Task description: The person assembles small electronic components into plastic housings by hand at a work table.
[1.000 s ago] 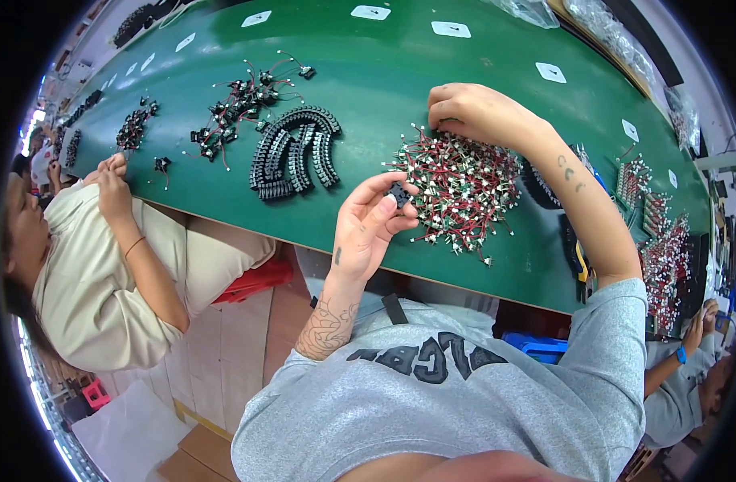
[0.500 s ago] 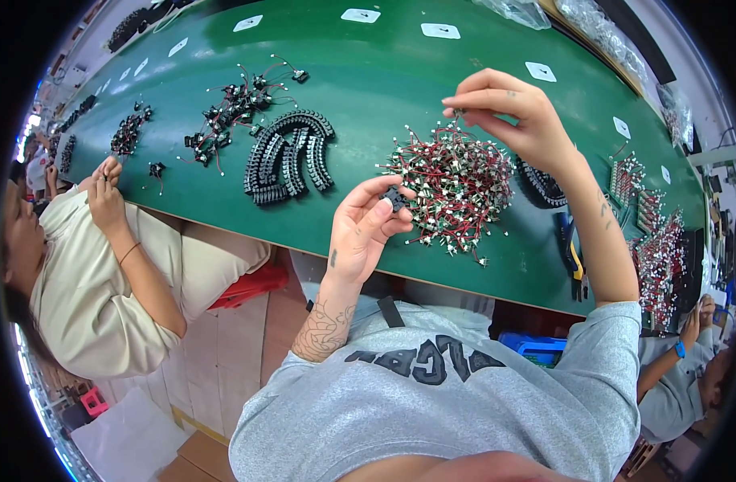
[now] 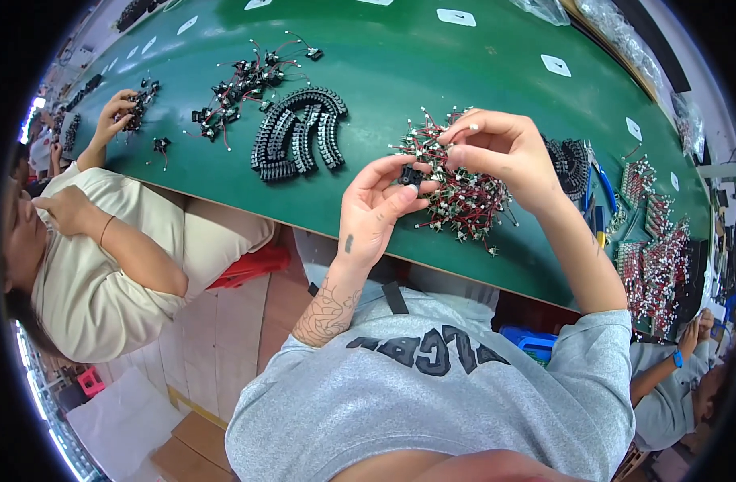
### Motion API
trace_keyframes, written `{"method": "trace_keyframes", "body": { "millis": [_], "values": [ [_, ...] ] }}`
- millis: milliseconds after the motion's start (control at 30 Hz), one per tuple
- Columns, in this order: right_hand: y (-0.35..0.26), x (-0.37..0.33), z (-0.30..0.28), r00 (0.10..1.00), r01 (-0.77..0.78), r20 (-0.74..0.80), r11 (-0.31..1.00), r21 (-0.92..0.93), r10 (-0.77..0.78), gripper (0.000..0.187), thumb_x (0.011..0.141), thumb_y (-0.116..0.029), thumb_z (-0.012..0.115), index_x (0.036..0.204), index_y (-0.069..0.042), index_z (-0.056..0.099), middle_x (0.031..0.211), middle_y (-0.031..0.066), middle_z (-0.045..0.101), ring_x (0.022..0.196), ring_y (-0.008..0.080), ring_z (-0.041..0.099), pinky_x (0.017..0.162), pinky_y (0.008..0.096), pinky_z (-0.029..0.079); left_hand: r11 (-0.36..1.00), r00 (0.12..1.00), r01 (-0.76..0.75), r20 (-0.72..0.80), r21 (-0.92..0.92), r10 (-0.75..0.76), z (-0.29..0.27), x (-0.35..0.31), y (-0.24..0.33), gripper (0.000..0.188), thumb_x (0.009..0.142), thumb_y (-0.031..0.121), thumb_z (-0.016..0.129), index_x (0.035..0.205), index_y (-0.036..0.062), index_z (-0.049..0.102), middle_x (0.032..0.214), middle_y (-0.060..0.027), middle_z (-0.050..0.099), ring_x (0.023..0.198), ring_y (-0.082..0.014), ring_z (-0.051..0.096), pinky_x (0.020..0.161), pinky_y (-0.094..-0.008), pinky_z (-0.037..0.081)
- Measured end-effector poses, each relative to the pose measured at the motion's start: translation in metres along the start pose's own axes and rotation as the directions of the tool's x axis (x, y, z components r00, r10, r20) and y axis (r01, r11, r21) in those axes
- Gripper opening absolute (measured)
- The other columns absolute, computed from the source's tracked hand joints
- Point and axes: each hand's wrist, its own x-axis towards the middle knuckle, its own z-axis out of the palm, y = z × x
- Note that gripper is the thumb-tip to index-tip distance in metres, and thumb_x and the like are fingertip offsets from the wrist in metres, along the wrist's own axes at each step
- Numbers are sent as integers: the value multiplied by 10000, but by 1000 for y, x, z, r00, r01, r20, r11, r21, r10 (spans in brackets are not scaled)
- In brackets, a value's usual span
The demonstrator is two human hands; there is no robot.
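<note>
A: Start at the left.
B: A co-worker [image 3: 103, 269] in a cream shirt sits there, 1 hand [image 3: 112, 116] at a small heap of dark parts [image 3: 141, 104]. Next on the green table [image 3: 376, 88] comes a loose tangle of black wired pieces [image 3: 251, 84], then curved black strips [image 3: 277, 143], ridged like toy tracks.
A: And the wearer's left hand [image 3: 374, 210]?
B: Just right of those strips, above the table's near edge. It's grasping a black block [image 3: 410, 175] between thumb and fingers.
A: How does the block look?
B: Small, boxy, dark all over, with an uneven, notched outline — the fingers cover part of it, so finer detail is hidden.
A: Further right?
B: A big pile of red wires [image 3: 468, 210] with white ends, behind and beside the block. Over it is the right hand [image 3: 504, 153], thumb and fingertips drawn close together. A white bit [image 3: 474, 127] shows by the fingers — I can't tell whether they grip it.
A: Past that?
B: More ridged black strips [image 3: 573, 169], blue-handled pliers [image 3: 603, 178], then another spread of red-and-white wired parts [image 3: 653, 273].
</note>
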Motion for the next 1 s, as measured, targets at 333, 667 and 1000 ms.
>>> {"method": "trace_keyframes", "body": {
  "millis": [333,667,1000],
  "values": [
    [2,-26,18,974,-163,-147,984,65,171,142,791,30,674,927,4,705,809,76,689,668,107,646,597,166,496,973,989,-147,-3,177,149,0,0,-10,400,818,-100,594,1198,-5,516,1169,-163,591,987,-224,626,834,-287,546],
    [18,-34,24,980,-2,-190,964,-266,-50,93,770,11,693,854,-13,727,821,49,662,672,93,577,577,192,456,947,985,-171,14,271,174,0,-2,-12,396,775,-133,639,1144,-9,571,1112,-129,635,953,-168,632,876,-263,521],
    [28,-33,26,958,185,-111,866,-465,-264,90,757,3,698,841,-19,722,827,40,629,697,118,546,584,228,427,931,987,-144,-12,336,157,1,-6,-11,372,762,-139,650,1112,-15,621,1032,-113,662,881,-145,644,830,-240,536]
  ]
}}
